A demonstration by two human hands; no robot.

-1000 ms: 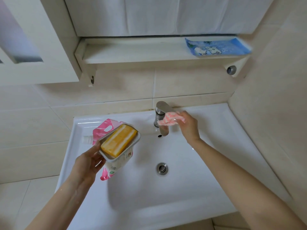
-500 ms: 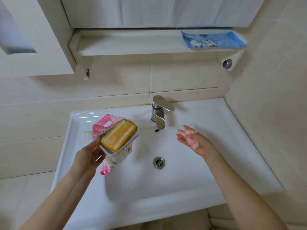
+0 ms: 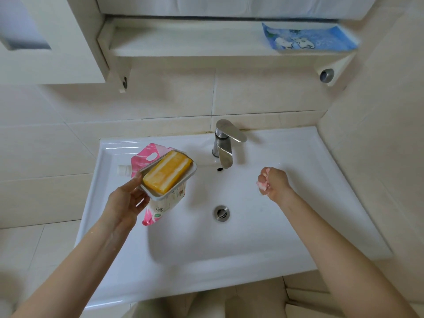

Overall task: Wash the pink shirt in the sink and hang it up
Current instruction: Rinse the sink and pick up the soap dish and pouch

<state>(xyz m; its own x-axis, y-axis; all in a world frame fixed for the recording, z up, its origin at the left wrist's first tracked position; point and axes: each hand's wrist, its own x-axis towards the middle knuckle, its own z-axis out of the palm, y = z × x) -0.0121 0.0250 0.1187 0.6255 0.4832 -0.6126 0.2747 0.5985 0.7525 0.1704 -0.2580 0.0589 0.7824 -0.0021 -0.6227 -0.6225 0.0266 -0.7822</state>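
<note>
At the left, the left hand [image 3: 128, 200] is raised over the left ledge of the white sink [image 3: 206, 271], palm turned up, its fingers and thumb curled round the near end of a pale soap dish [image 3: 191, 172]. The dish is tilted, its far end higher, and 1 yellow bar of soap [image 3: 167, 172] lies in it. Under the dish is a pink and white pouch [image 3: 158, 208] with its white cap [image 3: 124, 169] pointing left; I cannot tell whether it rests on the ledge or is held along with the dish. Farther back, in the middle, the steel tap [image 3: 223, 143] stands on the far rim, with a small dark overflow hole [image 3: 219, 169] just below its spout and the round drain [image 3: 221, 213] nearer, in the floor of the basin. To the right of the tap and drain, the right hand [image 3: 274, 183] hangs above the basin as a tight fist. The pink shirt [image 3: 261, 186] is bunched inside that fist, only a little pink cloth showing between the fingers on the left side. It is well apart from the left hand and the soap, and clear of the basin. Up on the far shelf [image 3: 183, 45], at its right end, lies a blue printed pack [image 3: 309, 40].
</note>
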